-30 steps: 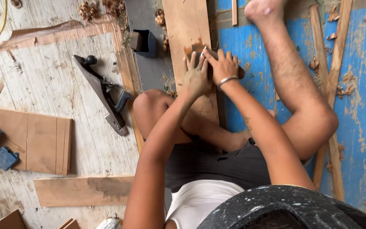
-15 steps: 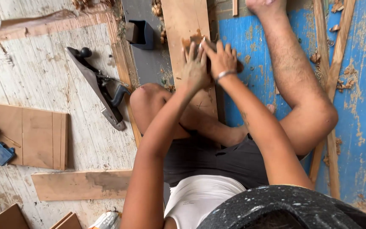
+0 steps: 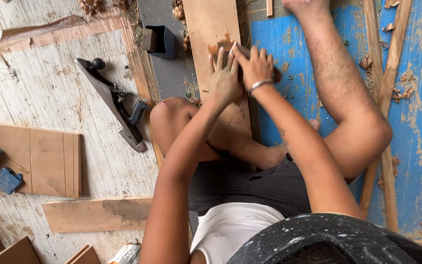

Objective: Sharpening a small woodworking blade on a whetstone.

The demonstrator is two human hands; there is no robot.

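I sit on the floor with a long wooden plank (image 3: 211, 19) running out in front of me between my legs. Both hands rest together on it. My right hand (image 3: 256, 64), a metal bangle on the wrist, is wrapped over a small dark tool (image 3: 275, 75) at the plank's right edge. My left hand (image 3: 223, 80) presses against the same tool from the left, fingers stretched forward along the wood. Most of the tool is hidden under the hands. A pale scraped patch (image 3: 225, 44) shows just beyond the fingertips.
A long black hand plane (image 3: 118, 105) lies on the whitewashed floor to the left. A dark open box (image 3: 161, 41) stands beside the plank. Wood panels (image 3: 30, 159) and a board (image 3: 98, 215) lie at the left, thin wood strips (image 3: 391, 98) and shavings on the blue sheet (image 3: 416, 146).
Both hands stay pressed on the tool at much the same spot on the plank. The view has shifted slightly.
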